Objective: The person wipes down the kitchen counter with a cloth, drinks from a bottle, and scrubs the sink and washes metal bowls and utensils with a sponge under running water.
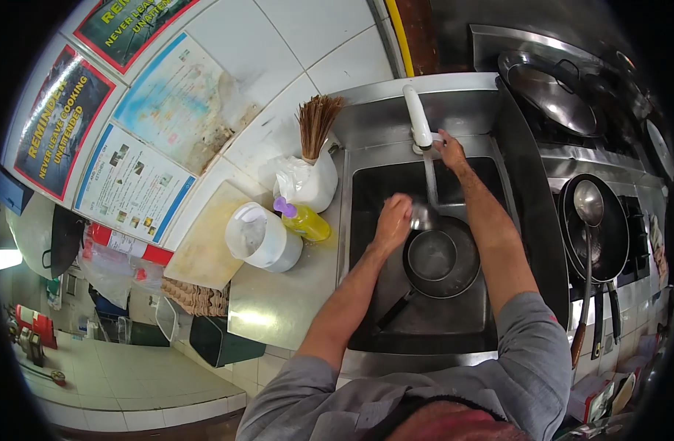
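In the sink (425, 331), my left hand (393, 220) is closed around what looks like a metal ladle (423, 217); its handle is hidden in the fist. The round metal head lies beside the stream falling from the white faucet (418, 117). My right hand (451, 153) has its fingers on the faucet's lever (437, 137). Below both hands, a dark frying pan (465, 273) rests in the basin, its handle pointing toward me and left. A smaller round vessel (432, 255) sits inside the pan.
Left of the sink stand a white tub (267, 239), a yellow-green soap bottle (306, 223) and a white container (315, 184) with a stick brush (318, 121). To the right, a wok (609, 220) with a long ladle (589, 206) sits on the stove.
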The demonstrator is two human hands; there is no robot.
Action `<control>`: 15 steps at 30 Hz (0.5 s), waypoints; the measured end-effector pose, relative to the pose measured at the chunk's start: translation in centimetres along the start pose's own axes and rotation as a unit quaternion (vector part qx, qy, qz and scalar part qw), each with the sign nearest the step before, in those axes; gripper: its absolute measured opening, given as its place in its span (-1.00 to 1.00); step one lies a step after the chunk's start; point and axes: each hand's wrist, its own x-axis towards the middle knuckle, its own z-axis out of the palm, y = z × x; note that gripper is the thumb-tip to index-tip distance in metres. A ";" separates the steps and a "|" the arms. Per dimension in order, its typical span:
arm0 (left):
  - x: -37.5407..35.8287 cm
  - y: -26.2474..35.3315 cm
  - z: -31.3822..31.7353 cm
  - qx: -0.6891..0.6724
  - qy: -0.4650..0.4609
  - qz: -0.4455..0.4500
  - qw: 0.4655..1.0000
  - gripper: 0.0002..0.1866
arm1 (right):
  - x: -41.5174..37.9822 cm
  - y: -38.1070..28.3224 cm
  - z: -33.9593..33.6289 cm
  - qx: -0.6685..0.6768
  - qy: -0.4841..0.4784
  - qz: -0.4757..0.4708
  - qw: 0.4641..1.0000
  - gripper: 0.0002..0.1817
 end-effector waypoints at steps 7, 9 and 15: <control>-12.7 -1.1 -4.9 0.000 -0.035 -0.115 0.993 -0.81 | 1.3 -2.0 0.0 0.305 -0.028 0.294 0.905 -0.66; -13.1 1.2 -6.3 -0.001 -0.021 -0.139 0.990 -0.84 | 1.1 -2.7 -0.1 0.343 0.004 0.355 0.870 -0.73; -16.0 5.2 -6.6 0.005 0.018 -0.130 0.991 -0.87 | -14.6 -4.5 -2.5 0.456 -0.079 0.316 0.828 -0.76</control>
